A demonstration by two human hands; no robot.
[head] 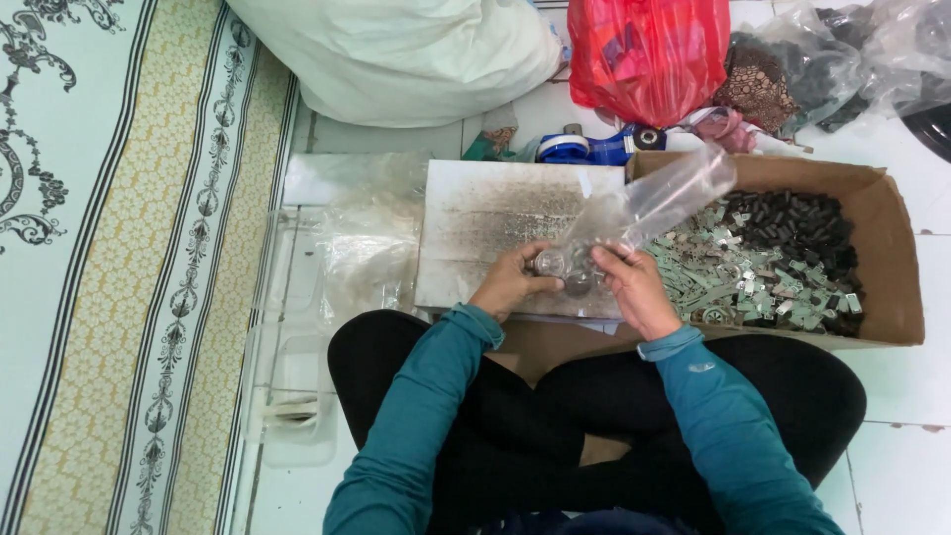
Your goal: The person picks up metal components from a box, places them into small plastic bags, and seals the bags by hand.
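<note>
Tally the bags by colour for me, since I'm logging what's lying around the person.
Clear plastic bag held in both hands: 1
Red plastic bag: 1
White sack: 1
Clear bags of dark pieces, top right: about 2, edges unclear
Total: about 5

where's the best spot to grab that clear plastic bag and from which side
Grip the clear plastic bag at its lower, filled end, as both hands do now: left hand from the left, right hand from the right. The small parts weigh down that end, while the empty upper part trails loosely toward the cardboard box, probably giving little control.
</note>
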